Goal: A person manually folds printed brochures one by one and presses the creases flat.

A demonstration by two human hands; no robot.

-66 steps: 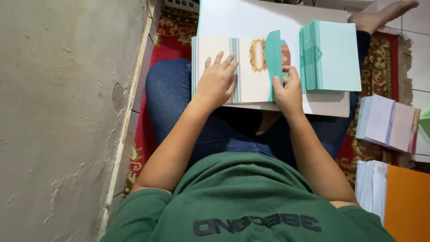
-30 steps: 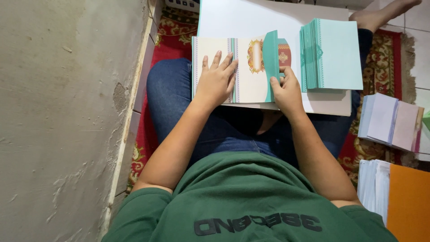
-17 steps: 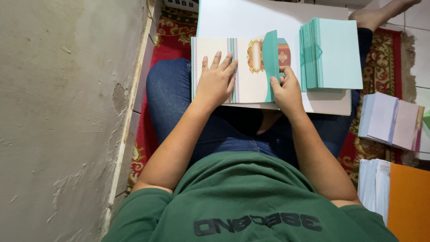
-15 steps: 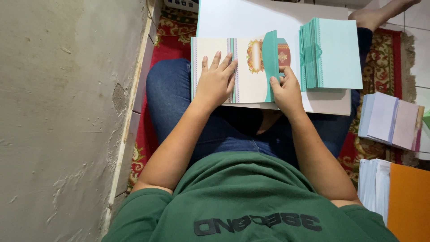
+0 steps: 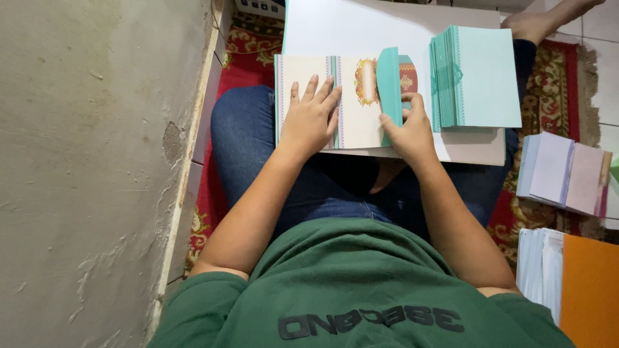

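Cream card [image 5: 309, 77] w/ teal flap [image 5: 389, 77]: left hand [image 5: 311, 119] flat, spread; right hand [image 5: 406, 129] pinching flap.

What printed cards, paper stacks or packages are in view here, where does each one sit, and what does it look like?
Unfolded cream card with teal bands and gold oval emblem: on the white board over the lap, under both hands, teal flap raised.
Stack of teal folded cards: right of it, rectangular.
Pastel paper stack: on the carpet, far right.
Orange sheet pile: bottom right corner.
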